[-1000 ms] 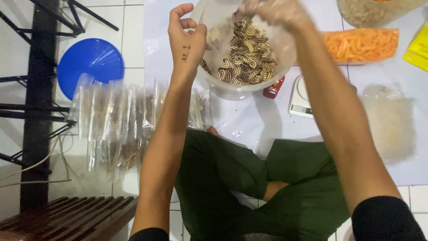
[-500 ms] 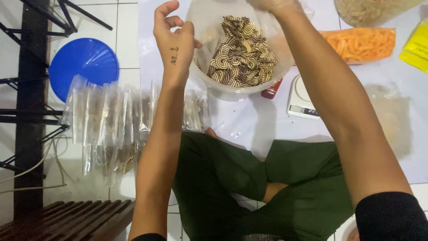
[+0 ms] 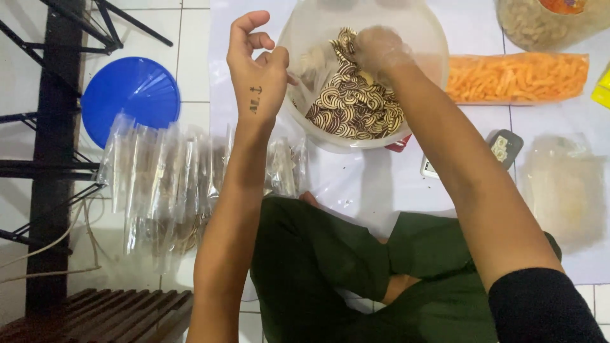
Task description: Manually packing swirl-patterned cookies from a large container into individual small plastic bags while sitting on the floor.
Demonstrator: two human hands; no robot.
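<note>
Since the earlier frame my right hand (image 3: 380,47) has dropped from the rim down into the clear plastic tub (image 3: 424,38), and the whole scene has slid a little lower in view. That hand wears a thin, filmy see-through glove, and its fingers curl down among the striped snacks (image 3: 352,105), flat ruffled chips swirled in brown and cream; I cannot tell whether it has pinched any. My left hand (image 3: 257,70) hangs at the tub's left edge, back toward me, thumb and first fingers closed on a small clear plastic bag (image 3: 304,76) that dips inside the tub. The two hands are apart, with the heap between them.

The tub is round, translucent and smooth-walled, and it stands on a white sheet (image 3: 368,184) spread in front of my folded legs. To its left lies a row of glossy filled clear packets (image 3: 168,184), crinkled and overlapping, near a round ribbed blue lid (image 3: 127,95). To the right lies a long bag of orange sticks (image 3: 518,77), and below it a small scale (image 3: 499,149).
</note>
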